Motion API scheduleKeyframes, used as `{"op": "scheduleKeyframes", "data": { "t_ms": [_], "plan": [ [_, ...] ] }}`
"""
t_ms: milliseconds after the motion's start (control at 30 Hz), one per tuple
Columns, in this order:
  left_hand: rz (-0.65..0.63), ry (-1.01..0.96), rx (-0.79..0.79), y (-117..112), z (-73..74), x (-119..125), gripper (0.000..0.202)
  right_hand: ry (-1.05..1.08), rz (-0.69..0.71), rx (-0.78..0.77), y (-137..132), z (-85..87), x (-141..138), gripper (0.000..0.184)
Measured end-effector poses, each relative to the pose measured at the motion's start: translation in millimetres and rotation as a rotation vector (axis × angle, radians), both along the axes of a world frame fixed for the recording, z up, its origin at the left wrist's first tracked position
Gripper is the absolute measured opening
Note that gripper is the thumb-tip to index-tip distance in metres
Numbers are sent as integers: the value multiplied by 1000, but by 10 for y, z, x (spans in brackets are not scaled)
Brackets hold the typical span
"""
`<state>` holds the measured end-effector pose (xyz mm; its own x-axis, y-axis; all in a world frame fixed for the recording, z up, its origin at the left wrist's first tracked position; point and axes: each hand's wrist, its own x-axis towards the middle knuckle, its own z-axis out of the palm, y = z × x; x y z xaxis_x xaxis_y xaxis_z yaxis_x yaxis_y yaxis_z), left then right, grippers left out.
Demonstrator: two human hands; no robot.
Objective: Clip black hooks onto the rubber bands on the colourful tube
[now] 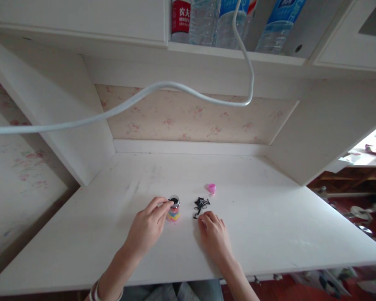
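A small clear jar (173, 214) stands upright on the white tabletop, with coloured contents low down and black pieces near its mouth. My left hand (150, 219) is at the jar's rim, thumb and index finger pinched together; what lies between the fingertips is too small to make out. To the jar's right is a loose pile of small black bands (201, 203), which look like hair elastics. My right hand (214, 234) rests on the table just below the pile, its fingertips closed at a black band (195, 216) on the near edge.
A pink cap (212, 188) lies behind the black pile. The white table (263, 234) has its front edge close to my body. A white cable (163, 85) hangs across the view, above my hands. Plastic bottles (203, 21) stand in the shelf overhead.
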<state>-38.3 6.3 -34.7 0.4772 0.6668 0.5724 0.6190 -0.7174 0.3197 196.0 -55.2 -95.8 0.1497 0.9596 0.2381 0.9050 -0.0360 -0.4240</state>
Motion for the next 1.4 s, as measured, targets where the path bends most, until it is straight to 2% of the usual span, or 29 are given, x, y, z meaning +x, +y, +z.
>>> {"op": "scheduleKeyframes", "data": {
  "t_ms": [100, 300, 767, 867, 967, 1067, 1233, 1400],
  "plan": [
    [3, -16, -7, -15, -8, 20, 27, -71, 23, -8, -18, 52, -117, 23],
    [-10, -72, -3, -16, 4, 40, 25, -122, -44, -15, -6, 77, -250, 20],
    [-15, -152, -58, -68, 17, 2, 23, -85, -92, -41, 93, 13, -248, 30],
    [71, -206, -151, -93, 42, 40, 22, -73, -83, -47, 95, -6, -241, 32],
    [231, -253, -248, -122, 69, 136, 43, -56, -67, -38, 88, -7, -237, 32],
    [294, -261, -282, -131, 65, 272, 58, -33, -57, -23, 77, 3, -234, 31],
    [336, -274, -332, -106, 10, 446, 42, -6, -53, -22, 72, 4, -229, 27],
    [293, -252, -310, -96, 1, 458, 36, 15, -54, -17, 75, -17, -218, 26]
  ]
}}
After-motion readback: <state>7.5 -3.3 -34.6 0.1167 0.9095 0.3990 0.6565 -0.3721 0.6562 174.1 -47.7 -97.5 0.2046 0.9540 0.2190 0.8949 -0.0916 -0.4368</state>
